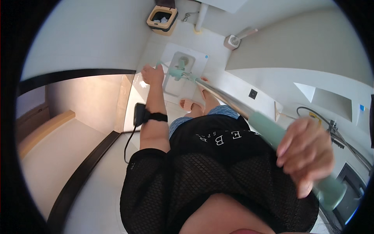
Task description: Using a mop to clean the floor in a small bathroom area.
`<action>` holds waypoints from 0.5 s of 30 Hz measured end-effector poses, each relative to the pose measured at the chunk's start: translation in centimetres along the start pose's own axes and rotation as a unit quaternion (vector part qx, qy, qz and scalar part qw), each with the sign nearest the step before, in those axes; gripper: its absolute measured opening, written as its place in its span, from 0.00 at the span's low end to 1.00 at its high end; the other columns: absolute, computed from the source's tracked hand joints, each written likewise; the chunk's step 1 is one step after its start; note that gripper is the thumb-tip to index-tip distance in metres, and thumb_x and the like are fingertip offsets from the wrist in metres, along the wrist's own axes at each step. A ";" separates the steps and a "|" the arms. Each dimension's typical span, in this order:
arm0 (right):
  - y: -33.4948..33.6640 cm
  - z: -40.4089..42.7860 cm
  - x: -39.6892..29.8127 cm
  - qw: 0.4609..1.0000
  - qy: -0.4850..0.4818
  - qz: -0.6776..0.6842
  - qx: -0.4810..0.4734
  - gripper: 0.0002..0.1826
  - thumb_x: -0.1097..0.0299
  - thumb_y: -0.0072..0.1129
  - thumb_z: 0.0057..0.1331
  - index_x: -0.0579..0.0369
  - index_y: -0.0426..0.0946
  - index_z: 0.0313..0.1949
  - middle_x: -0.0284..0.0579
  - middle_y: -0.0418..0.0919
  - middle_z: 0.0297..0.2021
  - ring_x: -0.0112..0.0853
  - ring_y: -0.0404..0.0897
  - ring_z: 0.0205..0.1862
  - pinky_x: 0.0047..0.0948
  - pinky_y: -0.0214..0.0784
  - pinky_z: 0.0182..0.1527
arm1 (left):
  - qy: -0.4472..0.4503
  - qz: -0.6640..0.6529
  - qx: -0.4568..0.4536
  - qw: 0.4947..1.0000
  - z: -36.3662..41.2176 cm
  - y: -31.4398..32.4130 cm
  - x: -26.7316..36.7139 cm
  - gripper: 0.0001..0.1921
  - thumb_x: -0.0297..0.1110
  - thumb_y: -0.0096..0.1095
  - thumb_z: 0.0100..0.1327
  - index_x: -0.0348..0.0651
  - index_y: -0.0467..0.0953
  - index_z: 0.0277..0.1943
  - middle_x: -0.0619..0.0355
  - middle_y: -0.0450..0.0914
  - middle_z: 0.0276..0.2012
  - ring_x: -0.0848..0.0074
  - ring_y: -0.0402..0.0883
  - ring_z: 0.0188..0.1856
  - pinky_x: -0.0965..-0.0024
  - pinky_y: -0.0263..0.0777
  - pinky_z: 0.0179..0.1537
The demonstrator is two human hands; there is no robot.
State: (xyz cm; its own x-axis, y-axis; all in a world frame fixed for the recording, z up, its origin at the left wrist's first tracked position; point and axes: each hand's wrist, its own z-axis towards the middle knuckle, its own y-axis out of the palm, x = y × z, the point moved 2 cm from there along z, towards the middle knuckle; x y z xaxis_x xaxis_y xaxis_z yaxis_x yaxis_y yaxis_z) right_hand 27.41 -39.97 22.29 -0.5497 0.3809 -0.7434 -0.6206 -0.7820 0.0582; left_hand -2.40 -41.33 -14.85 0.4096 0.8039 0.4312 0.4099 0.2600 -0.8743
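Note:
My right hand (306, 155) is wrapped around the pale green grip of a mop-like tool (266, 128) and looks blurred. From there its metal pole (222, 95) slants down to a green plastic joint and mechanism (177, 72). My left hand (152, 75) is closed on a thin green lever or handle (159, 63) beside that mechanism, its fingers partly hidden. Below the mechanism lies a white squat toilet pan (171, 84) set in the floor, its drain hole partly covered by green parts. I cannot tell whether the tool touches the pan.
A beige bin (164, 30) with crumpled paper stands by the far wall. Near it are a white pipe (201, 17) and a toilet brush in a holder (233, 42). A floor drain (252, 94) and shower hose (304, 108) are on the right. A dark door frame (84, 163) borders the left.

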 end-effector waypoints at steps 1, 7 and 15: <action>-0.4 0.3 -0.2 0.998 0.014 -0.053 0.042 0.10 0.69 0.54 0.54 0.54 0.64 0.20 0.37 0.70 0.12 0.26 0.71 0.13 0.25 0.69 0.24 | 0.090 -0.041 0.045 0.994 0.0 -0.5 0.6 0.32 0.42 0.62 0.48 0.35 0.62 0.54 0.45 0.66 0.50 0.54 0.64 0.54 0.60 0.58 0.54; 0.3 -0.1 3.6 0.977 0.030 -0.107 0.183 0.09 0.68 0.53 0.54 0.53 0.62 0.24 0.37 0.67 0.10 0.28 0.67 0.12 0.32 0.65 0.26 | 0.463 -0.342 -0.361 0.733 -12.3 -9.1 11.8 0.32 0.36 0.70 0.43 0.43 0.64 0.53 0.50 0.69 0.47 0.65 0.67 0.52 0.69 0.61 0.52; 2.4 0.8 10.0 0.968 0.083 -0.225 0.074 0.25 0.58 0.53 0.58 0.60 0.59 0.49 0.47 0.70 0.38 0.37 0.69 0.44 0.39 0.58 0.51 | 0.231 -0.578 -0.078 0.778 -11.0 -10.5 8.4 0.05 0.23 0.59 0.52 0.37 0.70 0.26 0.62 0.70 0.18 0.80 0.68 0.21 0.74 0.65 0.25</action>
State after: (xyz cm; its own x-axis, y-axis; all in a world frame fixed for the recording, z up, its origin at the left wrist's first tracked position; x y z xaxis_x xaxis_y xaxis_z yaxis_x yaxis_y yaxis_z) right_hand 19.99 -37.65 15.55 -0.1157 0.5728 -0.8115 -0.8563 -0.4715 -0.2108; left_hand 5.72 -43.20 0.37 -0.0719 -0.2077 0.9755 0.8018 0.5697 0.1804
